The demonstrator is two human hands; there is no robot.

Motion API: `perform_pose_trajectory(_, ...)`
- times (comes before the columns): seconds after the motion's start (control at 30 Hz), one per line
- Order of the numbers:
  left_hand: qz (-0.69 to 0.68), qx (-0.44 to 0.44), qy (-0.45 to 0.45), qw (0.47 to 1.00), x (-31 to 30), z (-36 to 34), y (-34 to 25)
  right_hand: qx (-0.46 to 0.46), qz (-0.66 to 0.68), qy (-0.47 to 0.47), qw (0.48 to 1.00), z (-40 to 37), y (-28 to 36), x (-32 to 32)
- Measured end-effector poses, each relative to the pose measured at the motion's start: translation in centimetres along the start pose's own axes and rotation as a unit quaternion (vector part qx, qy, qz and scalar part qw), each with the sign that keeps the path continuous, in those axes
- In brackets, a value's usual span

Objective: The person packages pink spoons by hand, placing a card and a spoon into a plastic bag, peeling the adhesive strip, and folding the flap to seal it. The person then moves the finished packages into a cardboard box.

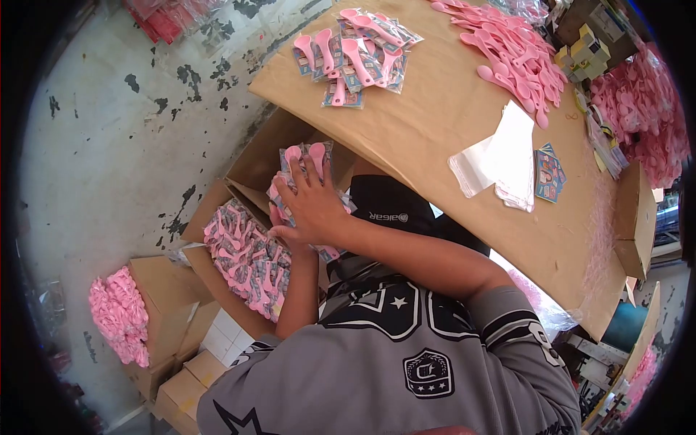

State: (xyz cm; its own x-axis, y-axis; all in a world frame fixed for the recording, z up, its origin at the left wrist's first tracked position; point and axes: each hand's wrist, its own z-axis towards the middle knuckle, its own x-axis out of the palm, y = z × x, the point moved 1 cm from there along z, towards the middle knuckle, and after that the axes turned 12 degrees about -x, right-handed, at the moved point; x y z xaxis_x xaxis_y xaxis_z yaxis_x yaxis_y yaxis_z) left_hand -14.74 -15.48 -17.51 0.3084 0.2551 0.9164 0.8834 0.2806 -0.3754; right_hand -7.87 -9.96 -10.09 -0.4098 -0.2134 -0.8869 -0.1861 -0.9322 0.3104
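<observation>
My right hand [315, 206] lies with its fingers spread over a bunch of clear packets [284, 190] with pink spoons and printed cards inside. Below it, my left hand [278, 216] holds the same bunch from the side and underneath; most of its fingers are hidden by the packets and my right hand. The bunch is over the edge of an open cardboard box [250, 163]. Just beside my left forearm, another box [197, 264] holds many similar packets [246, 254].
On the brown paper-covered table [406, 138] are a pile of packed spoons [357, 54], loose pink spoons [511, 54], clear sleeves [507, 156] and blue cards [549, 172]. Pink items [119, 312] top a box at the left. Another carton [633, 221] stands at the right.
</observation>
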Motion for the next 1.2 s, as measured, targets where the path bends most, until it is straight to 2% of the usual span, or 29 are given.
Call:
perform_pose_trajectory(0.33, -0.001, -0.029, -0.029, 0.999, -3.7, 6.4, -0.6, 0.024, 0.006, -0.015, 1.000, 3.0, -3.2, 1.3)
perform_pose_trajectory(0.53, 0.002, -0.045, -0.049, 0.998, -6.3, 9.4, -0.3, 0.009, -0.003, -0.070, 0.997, 3.2, -4.2, 1.3)
perform_pose_trajectory(0.63, 0.005, -0.049, -0.063, 0.997, -7.8, 10.3, -0.9, -0.014, 0.057, -0.059, 0.996, 1.3, -2.9, -2.2)
perform_pose_trajectory(0.73, 0.009, -0.040, -0.084, 0.996, -10.4, 11.3, -1.3, -0.041, 0.200, 0.019, 0.979, -2.4, -2.4, -5.0)
perform_pose_trajectory(0.9, 0.029, 0.017, -0.135, 0.990, -23.4, 14.0, -2.1, -0.006, 0.381, 0.139, 0.914, -9.7, -2.7, -9.6)
perform_pose_trajectory(1.0, 0.009, 0.034, -0.176, 0.984, -25.2, 12.9, -2.2, 0.040, 0.415, 0.141, 0.898, -13.3, -3.1, -10.5)
perform_pose_trajectory(1.13, 0.038, 0.084, -0.080, 0.993, -25.8, 11.6, -2.1, 0.101, 0.486, 0.095, 0.863, -14.9, -4.2, -12.0)
perform_pose_trajectory(1.2, 0.058, 0.095, -0.061, 0.992, -25.9, 11.0, -2.4, 0.119, 0.485, 0.079, 0.863, -15.3, -4.7, -12.4)
